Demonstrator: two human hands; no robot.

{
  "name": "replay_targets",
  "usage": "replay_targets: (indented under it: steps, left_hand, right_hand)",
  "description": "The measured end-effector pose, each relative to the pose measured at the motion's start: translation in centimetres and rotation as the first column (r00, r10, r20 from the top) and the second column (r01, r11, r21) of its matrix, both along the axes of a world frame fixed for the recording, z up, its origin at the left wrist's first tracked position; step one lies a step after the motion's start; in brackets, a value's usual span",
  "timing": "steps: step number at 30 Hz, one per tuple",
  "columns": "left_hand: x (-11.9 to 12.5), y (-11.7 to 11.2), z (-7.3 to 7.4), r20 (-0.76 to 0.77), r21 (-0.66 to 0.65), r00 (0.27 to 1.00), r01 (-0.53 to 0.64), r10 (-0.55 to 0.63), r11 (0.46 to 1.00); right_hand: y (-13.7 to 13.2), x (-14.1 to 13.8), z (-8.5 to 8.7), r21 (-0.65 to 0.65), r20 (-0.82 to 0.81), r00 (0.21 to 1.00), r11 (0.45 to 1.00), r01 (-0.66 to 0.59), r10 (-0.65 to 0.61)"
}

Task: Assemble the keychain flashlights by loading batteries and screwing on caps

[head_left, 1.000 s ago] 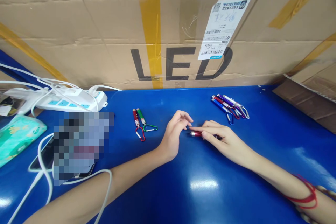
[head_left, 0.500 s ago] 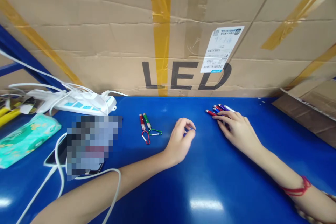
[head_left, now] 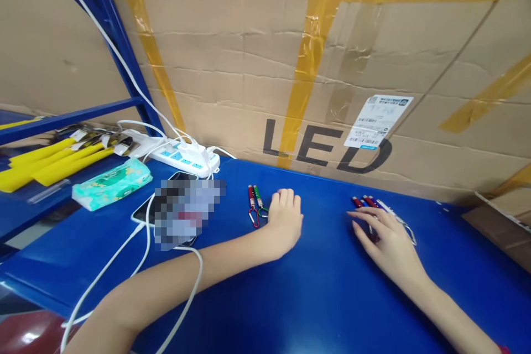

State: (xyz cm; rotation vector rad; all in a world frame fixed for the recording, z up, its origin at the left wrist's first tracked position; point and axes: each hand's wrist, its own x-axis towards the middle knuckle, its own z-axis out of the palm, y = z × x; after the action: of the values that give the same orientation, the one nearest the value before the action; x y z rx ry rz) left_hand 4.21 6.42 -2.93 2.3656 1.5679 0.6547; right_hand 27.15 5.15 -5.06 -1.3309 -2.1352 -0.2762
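My left hand (head_left: 286, 224) lies palm down on the blue table, fingers pointing forward and slightly bent. Its edge covers part of the green carabiner clip on a small green laser-pointer keychain (head_left: 258, 196). Beside that lies a red laser-pointer keychain (head_left: 251, 197) with a red clip. What is under my left palm is hidden. On the right, my right hand (head_left: 392, 240) hovers with thumb and forefinger apart. Its fingers reach over a group of similar keychains, among them a red one (head_left: 357, 202) and a silver one (head_left: 386, 207); they are partly hidden.
A large cardboard box (head_left: 232, 77) marked LED walls off the back. To the left are a white power strip (head_left: 186, 160), a tissue pack (head_left: 112, 183), a phone (head_left: 143, 211), yellow-handled tools (head_left: 62, 157) and a white cable (head_left: 194, 282) crossing my left forearm.
The view has swung left. My left hand has turned palm down and come close to the red and green keychains. My right hand stays by the group, its thumb and forefinger further apart.
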Motion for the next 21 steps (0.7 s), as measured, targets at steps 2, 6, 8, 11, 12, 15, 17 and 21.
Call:
replay_targets:
  steps: [2,6,8,11,12,15,17,21]
  left_hand:
    - [-0.6,0.8,0.2,-0.043,0.009,0.992,-0.121,0.121,0.993]
    - [-1.5,2.2,0.0,-0.119,-0.015,0.957,-0.268,0.264,0.963]
    - [-1.6,2.4,-0.2,-0.144,-0.031,0.951,-0.282,0.274,0.959]
    - [-1.3,1.9,-0.3,-0.168,-0.038,0.962,-0.225,0.216,0.974]
    - [-1.0,1.5,-0.2,-0.172,-0.037,0.969,-0.186,0.178,0.982]
    - [0.0,0.2,0.2,-0.165,-0.036,0.986,-0.03,0.024,0.999]
    - [0.7,-0.7,0.4,-0.144,-0.042,0.985,0.086,-0.092,0.995]
    - [1.8,-1.7,0.1,-0.055,-0.049,0.952,0.299,-0.301,0.953]
  right_hand:
    - [-0.3,-0.5,0.2,-0.016,-0.073,0.996,0.998,-0.06,0.058]
    - [-0.8,-1.2,0.6,0.002,-0.166,0.981,0.995,-0.099,0.098]
    - [-0.9,-1.4,0.7,0.011,-0.192,0.976,0.995,-0.098,0.099]
    - [-1.1,-1.7,1.0,0.0,-0.205,0.975,0.996,-0.088,0.086]
    - [-1.1,-1.7,1.0,-0.007,-0.204,0.976,0.996,-0.084,0.081]
    - [-1.2,-1.9,1.1,-0.03,-0.195,0.978,0.996,-0.08,0.073]
    - [-1.3,-2.0,1.2,-0.052,-0.187,0.979,0.995,-0.088,0.077]
    - [-1.9,-2.6,1.3,-0.119,-0.174,0.979,0.985,-0.126,0.104]
